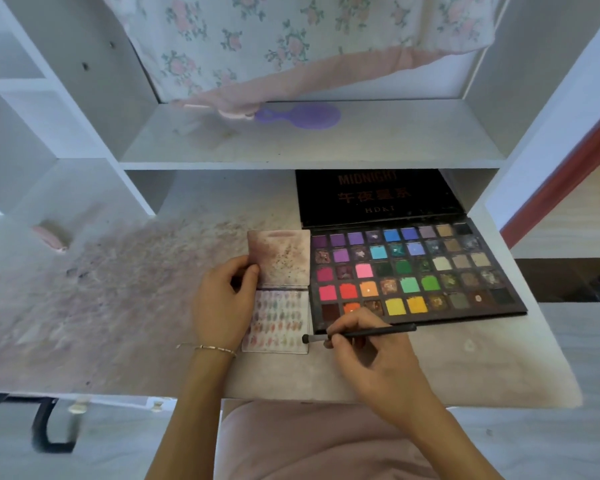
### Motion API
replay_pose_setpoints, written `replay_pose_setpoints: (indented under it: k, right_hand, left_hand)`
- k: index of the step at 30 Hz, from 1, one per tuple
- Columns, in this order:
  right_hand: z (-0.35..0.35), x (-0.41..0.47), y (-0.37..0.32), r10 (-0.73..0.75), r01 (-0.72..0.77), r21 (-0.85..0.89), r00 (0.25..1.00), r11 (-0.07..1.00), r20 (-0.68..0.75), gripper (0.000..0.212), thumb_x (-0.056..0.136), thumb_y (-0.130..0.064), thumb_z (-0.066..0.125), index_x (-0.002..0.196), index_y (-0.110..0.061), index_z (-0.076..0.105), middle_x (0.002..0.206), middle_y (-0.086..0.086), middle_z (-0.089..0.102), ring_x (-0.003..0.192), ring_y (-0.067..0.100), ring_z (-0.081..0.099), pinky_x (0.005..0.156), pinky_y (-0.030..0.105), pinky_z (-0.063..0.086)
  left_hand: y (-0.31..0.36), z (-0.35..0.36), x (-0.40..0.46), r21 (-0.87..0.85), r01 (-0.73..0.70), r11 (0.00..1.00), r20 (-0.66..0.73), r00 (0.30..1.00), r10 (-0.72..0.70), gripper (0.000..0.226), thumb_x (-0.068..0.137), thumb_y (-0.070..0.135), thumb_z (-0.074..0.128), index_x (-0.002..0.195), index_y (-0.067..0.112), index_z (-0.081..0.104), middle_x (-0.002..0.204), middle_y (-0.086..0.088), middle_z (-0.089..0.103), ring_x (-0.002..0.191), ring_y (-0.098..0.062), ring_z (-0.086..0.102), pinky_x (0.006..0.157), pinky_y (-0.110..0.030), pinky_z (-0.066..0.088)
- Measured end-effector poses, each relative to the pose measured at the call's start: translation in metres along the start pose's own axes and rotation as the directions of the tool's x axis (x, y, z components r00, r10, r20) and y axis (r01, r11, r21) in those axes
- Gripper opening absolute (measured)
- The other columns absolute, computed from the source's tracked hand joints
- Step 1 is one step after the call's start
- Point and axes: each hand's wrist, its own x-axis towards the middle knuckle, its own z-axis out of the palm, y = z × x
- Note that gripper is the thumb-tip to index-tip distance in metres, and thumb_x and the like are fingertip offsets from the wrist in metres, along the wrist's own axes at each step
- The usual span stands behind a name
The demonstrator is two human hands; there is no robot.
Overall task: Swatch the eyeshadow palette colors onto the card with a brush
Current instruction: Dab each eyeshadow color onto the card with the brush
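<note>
Laying a swatch at the card's lower right edge
Our right hand (368,348) pinches the brush (357,333), tip at the swatch card (278,320) beside the open eyeshadow palette (413,271) on the worktop (153,306); our left hand (222,299) grips the card's flap, so we should stroke lightly inside an unused spot

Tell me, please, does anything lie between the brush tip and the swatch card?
Nothing visible does. The brush in the right hand has its tip at the card's right edge; the left hand rests on the card's left side.
</note>
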Motion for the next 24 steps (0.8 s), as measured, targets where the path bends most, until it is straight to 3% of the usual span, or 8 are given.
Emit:
replay_pose_setpoints:
  k: [9, 14, 24]
  right_hand:
    - [0.0008, 0.0001, 0.0005, 0.002, 0.002, -0.079, 0.999, 0.997, 0.050, 0.011, 0.076, -0.022, 0.053, 0.074, -0.033, 0.055, 0.085, -0.015, 0.057, 0.076, 0.007, 0.055, 0.062, 0.010, 0.040]
    - [0.0010, 0.0002, -0.0019, 0.001, 0.002, -0.090, 0.999, 0.996, 0.037, 0.018, 0.079, -0.017, 0.055, 0.074, -0.035, 0.054, 0.077, -0.014, 0.058, 0.077, 0.005, 0.054, 0.064, 0.009, 0.040]
    - [-0.0007, 0.0003, -0.0060, 0.025, -0.018, -0.097, 0.997, 0.995, 0.068, 0.032, 0.082, -0.004, 0.059, 0.073, -0.034, 0.053, 0.072, -0.015, 0.056, 0.077, 0.002, 0.053, 0.064, 0.008, 0.039]
  left_hand:
    - [-0.0017, 0.0009, 0.0002, 0.007, -0.008, 1.000, 0.000, 1.000, 0.008, 0.018, 0.087, 0.018, 0.055, 0.100, 0.016, 0.068, 0.084, 0.010, 0.061, 0.076, -0.009, 0.056, 0.065, -0.024, 0.041]
    - [-0.0023, 0.0008, 0.0001, 0.014, -0.017, 1.000, 0.000, 1.000, 0.017, 0.017, 0.087, 0.018, 0.055, 0.098, 0.017, 0.068, 0.080, 0.012, 0.061, 0.069, -0.002, 0.052, 0.059, -0.015, 0.037]
    - [-0.0050, 0.0015, 0.0007, 0.032, -0.015, 0.999, -0.009, 1.000, 0.015, 0.017, 0.087, 0.021, 0.055, 0.098, 0.018, 0.068, 0.080, 0.011, 0.061, 0.071, -0.006, 0.055, 0.060, -0.014, 0.037]
